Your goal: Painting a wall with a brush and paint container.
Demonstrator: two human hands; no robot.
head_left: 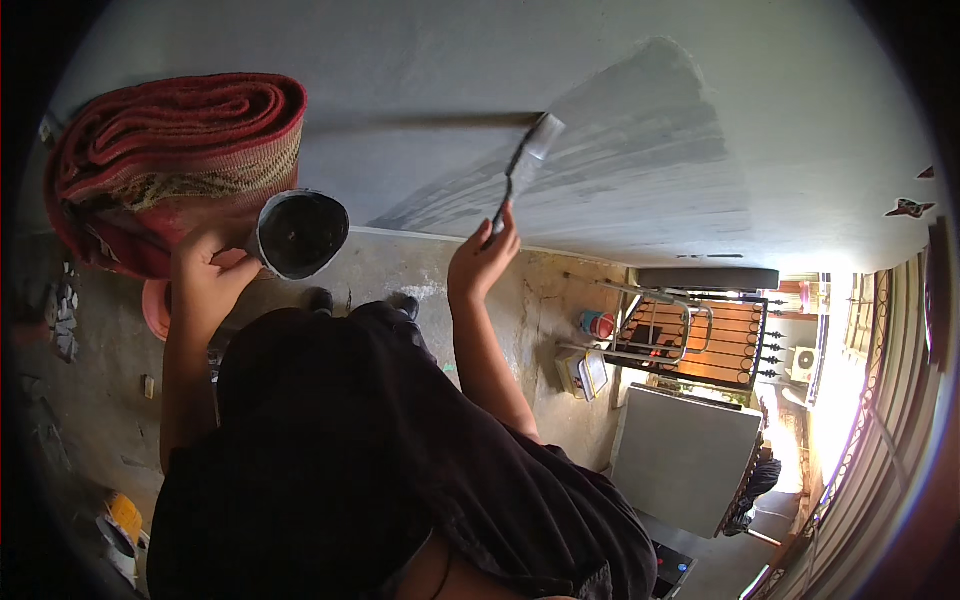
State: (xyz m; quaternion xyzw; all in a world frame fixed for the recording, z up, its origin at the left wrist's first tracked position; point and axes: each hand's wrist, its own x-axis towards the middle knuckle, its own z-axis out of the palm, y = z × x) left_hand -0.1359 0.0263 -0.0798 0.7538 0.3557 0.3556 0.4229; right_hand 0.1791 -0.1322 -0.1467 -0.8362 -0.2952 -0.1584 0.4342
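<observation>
In my right hand (486,262) is a paintbrush (530,152), gripped by the end of its dark handle, its pale bristles up at the wall (430,60). A darker grey, streaky wet-looking patch (640,130) spreads over the wall around and to the right of the bristles. My left hand (212,270) is closed round the side of a small cup (303,234), tilted so that its dark inside shows. What lies in the cup is too dark to make out. Behind the cup, against the wall, stands a rolled red carpet (180,170).
A pink basin (157,305) sits partly hidden behind my left forearm. To the right are a metal-framed chair (660,325), a small bucket (597,324), a lidded box (583,373) and a big pale panel-like surface (685,455). Broken bits (65,315) lie on the floor at left.
</observation>
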